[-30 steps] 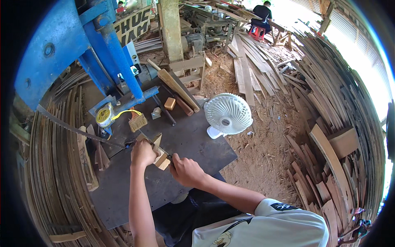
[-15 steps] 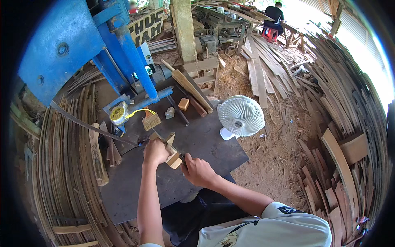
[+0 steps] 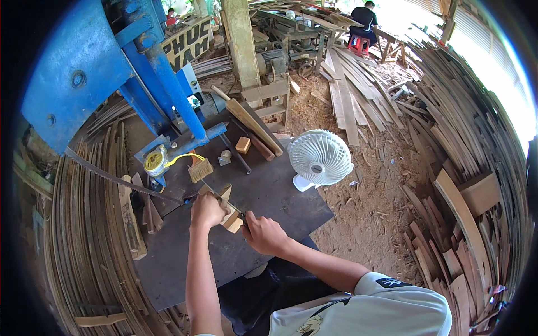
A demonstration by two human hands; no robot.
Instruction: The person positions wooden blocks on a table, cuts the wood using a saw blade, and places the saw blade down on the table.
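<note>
My left hand [image 3: 208,210] is closed around a small pale wooden block [image 3: 232,222] low over the dark tabletop [image 3: 280,196]. A long, thin metal tool [image 3: 241,214] with a dark handle lies along the block, its far end reaching past my left hand. My right hand [image 3: 264,232] is wrapped around that handle at the near end. Whether the tool is a file or a blade I cannot make out. Just beyond my left hand lie a flat bristle brush [image 3: 200,171] and a yellow tape measure [image 3: 155,161].
A white fan [image 3: 320,159] stands on the tabletop's right side. Behind are a small orange block [image 3: 243,145] and a long wooden bat-shaped piece [image 3: 246,120]. A blue machine [image 3: 73,78] with a toothed blade [image 3: 120,182] rises at left. Stacked boards [image 3: 465,224] line the right; a person [image 3: 365,19] sits far off.
The whole view has shifted slightly, so things appear a little further left. Both hands keep their hold on the block and the tool, with little visible movement between them.
</note>
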